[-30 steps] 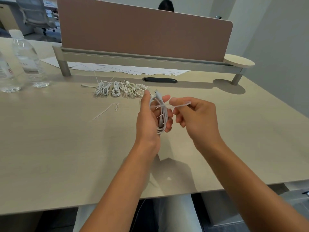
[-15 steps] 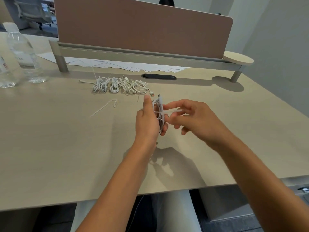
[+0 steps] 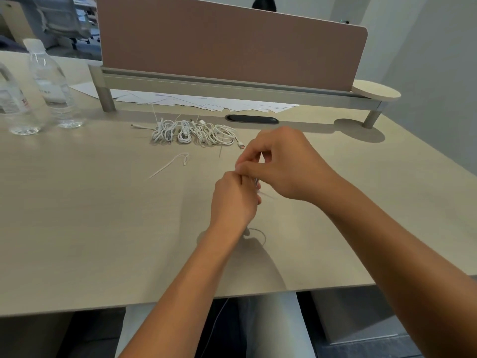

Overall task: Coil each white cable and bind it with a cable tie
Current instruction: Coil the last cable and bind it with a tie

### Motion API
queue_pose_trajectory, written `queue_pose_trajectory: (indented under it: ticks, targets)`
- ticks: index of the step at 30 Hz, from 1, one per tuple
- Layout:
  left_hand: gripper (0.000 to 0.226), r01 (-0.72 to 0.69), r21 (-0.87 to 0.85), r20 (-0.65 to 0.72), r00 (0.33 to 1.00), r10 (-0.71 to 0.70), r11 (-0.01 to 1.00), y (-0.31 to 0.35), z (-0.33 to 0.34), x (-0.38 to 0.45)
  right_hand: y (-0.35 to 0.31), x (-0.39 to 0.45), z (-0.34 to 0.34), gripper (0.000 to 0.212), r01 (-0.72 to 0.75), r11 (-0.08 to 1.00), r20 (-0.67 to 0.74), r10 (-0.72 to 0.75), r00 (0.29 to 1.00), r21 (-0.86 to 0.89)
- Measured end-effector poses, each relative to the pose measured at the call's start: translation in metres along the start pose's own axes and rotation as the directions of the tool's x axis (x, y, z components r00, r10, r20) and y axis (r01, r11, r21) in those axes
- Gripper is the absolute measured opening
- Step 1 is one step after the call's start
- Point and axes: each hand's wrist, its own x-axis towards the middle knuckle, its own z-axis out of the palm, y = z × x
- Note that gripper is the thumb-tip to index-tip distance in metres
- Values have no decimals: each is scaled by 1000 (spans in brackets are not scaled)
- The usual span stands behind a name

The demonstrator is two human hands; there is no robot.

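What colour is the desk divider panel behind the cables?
Dusty pinkish brown, plain, on the divider panel; head view, the only one.

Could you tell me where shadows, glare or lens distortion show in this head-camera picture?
Head view: soft shadow lies on the desk under the left hand and right hand; the round shelf casts an oval shadow; wide-angle distortion curves the desk's edges; no strong glare; the water bottles look slightly soft.

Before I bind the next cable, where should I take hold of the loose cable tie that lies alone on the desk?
Pinch the loose cable tie with the left hand on its long straight tail, coming from above. That tail lies flat on the desk, with bare surface on both sides. The far end is bent into a small hook, which is probably harder to pinch cleanly.
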Motion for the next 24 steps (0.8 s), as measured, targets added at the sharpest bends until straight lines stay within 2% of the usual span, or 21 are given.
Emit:
queue_pose_trajectory:
  ticks: [2, 4, 9, 13, 16, 20, 24]
  targets:
    - [44, 6, 5, -5, 1000, -6, 1000, 0, -3, 0, -1, 2, 0, 9, 31, 999, 11, -32, 999, 30]
    - [50, 37, -38, 26, 999, -36, 999, 0, -5, 1, -1, 2, -1, 9, 57, 989, 3, -58, 998, 136]
    - [72, 170, -227, 189, 974, -128, 959, 3, -9, -1, 7, -2, -8, 10, 36, 934, 13, -44, 999, 354]
    - [76, 227, -288, 321, 938, -130, 930, 2, -10, -7, 15, -7, -6, 12, -22, 916, -4, 26, 1000, 401]
    - [87, 244, -304, 381, 917, -117, 921, 2, -10, -11, 19, -9, -8, 13, -53, 896, -31, 74, 997, 441]
    - [105, 251, -354, 412, 907, -91, 901, 1, -9, -13, 22, -12, -11, 14, -103, 859, -19, 130, 991, 501]
    - [98, 349, -473, 405, 902, -152, 809, 0, -4, -8, 21, -18, -8, 13, -99, 860, -30, 131, 991, 501]
